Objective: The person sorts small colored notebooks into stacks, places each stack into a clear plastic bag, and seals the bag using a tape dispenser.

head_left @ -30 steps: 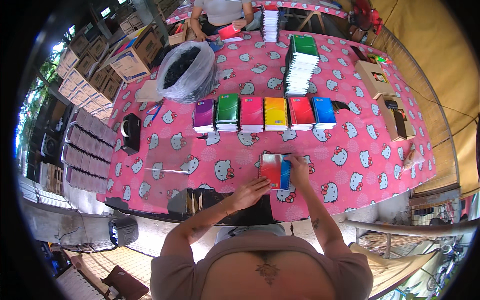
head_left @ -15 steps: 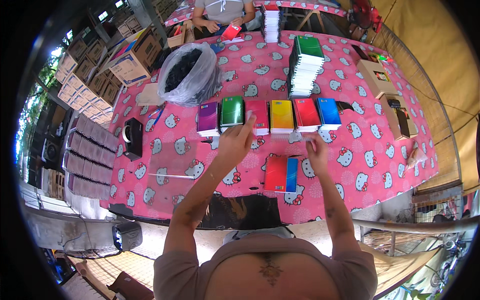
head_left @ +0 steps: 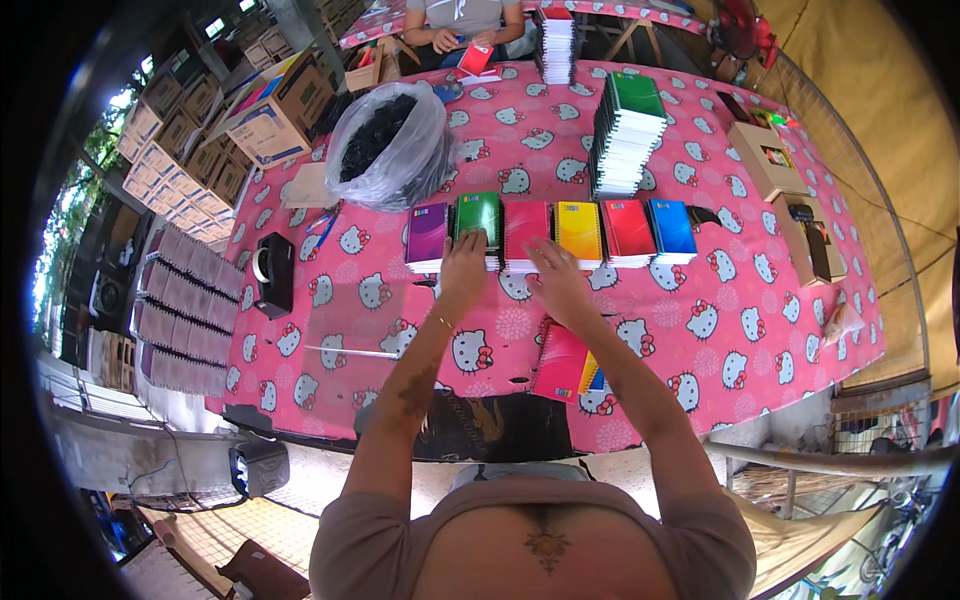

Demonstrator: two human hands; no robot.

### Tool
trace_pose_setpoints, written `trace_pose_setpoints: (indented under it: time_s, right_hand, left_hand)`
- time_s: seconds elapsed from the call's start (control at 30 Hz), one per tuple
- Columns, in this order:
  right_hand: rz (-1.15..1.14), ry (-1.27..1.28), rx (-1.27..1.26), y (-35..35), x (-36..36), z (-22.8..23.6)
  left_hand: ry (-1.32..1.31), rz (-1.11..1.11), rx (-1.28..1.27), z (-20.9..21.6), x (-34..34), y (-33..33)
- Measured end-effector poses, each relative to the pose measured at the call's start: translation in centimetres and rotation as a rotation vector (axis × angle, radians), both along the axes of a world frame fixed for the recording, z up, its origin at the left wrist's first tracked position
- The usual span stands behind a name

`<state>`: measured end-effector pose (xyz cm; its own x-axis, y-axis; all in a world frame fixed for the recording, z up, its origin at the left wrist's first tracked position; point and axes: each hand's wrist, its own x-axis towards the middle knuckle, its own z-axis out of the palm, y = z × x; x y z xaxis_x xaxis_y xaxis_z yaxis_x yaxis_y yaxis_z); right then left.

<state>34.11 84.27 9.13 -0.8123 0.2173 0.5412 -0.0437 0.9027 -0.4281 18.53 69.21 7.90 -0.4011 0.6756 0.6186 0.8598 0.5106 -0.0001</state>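
A row of spiral notebook stacks stands across the table: purple point(head_left: 427, 230), green point(head_left: 479, 212), pink point(head_left: 527, 222), yellow point(head_left: 579, 228), red point(head_left: 629, 228) and blue point(head_left: 673, 228). My left hand point(head_left: 464, 272) lies on the lower part of the green stack, fingers stretched out over its cover. At the near edge of the pink stack is my right hand point(head_left: 556, 276), its fingers apart and nothing visible in them. Closer to me lies a small fanned pile with a pink notebook point(head_left: 562, 362) on top. Yellow and blue edges show beneath it, partly hidden by my right forearm.
A tall notebook stack point(head_left: 628, 140) with a green top stands behind the row. Left of it is a plastic bag point(head_left: 425, 150) with black contents. A tape dispenser point(head_left: 272, 275) and bundled notebooks point(head_left: 185, 320) are at left, cardboard boxes point(head_left: 800, 240) at right. Someone sits opposite.
My left hand has moved from the pink stack to the green one. My right hand has shifted left to the pink stack. A pink notebook now tops the near pile, where red was.
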Motion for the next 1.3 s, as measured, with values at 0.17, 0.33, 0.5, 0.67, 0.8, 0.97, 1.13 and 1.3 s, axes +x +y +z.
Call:
trace_pose_setpoints:
  time_s: [0.17, 0.33, 0.5, 0.67, 0.8, 0.97, 1.13, 1.3]
  right_hand:
    - [-0.108, -0.126, 0.052, 1.3, -0.9, -0.7]
    - [0.107, -0.064, -0.934, 5.2, 11.3, -1.5]
    - [0.401, -0.346, -0.589, 6.4, 14.3, -3.1]
    - [-0.191, -0.279, -0.218, 10.5, 12.3, -4.1]
    - [-0.489, -0.237, 0.283, 15.4, 9.2, -3.4]
    - [-0.329, -0.125, 0.137, 15.6, 10.3, -2.2]
    - [-0.128, -0.078, 0.053, 1.9, 17.0, 1.9]
    - [-0.079, 0.056, -0.839, -4.2, 22.1, -5.5]
  left_hand:
    - [-0.309, -0.058, -0.095, 4.1, 0.9, -0.2]
    - [-0.658, -0.294, -0.027, 13.7, 6.0, -2.0]
    - [-0.692, -0.363, -0.47, 2.2, 11.8, 3.2]
    - [-0.794, -0.34, -0.295, 1.7, 9.9, 5.0]
    - [-0.278, -0.014, 0.072, 1.5, 1.9, 3.1]
    - [-0.163, -0.137, -0.082, 0.4, -0.8, -0.8]
    - [-0.416, -0.295, 0.157, 4.1, 7.5, -3.8]
    - [-0.513, -0.693, -0.114, 2.4, 20.2, -6.9]
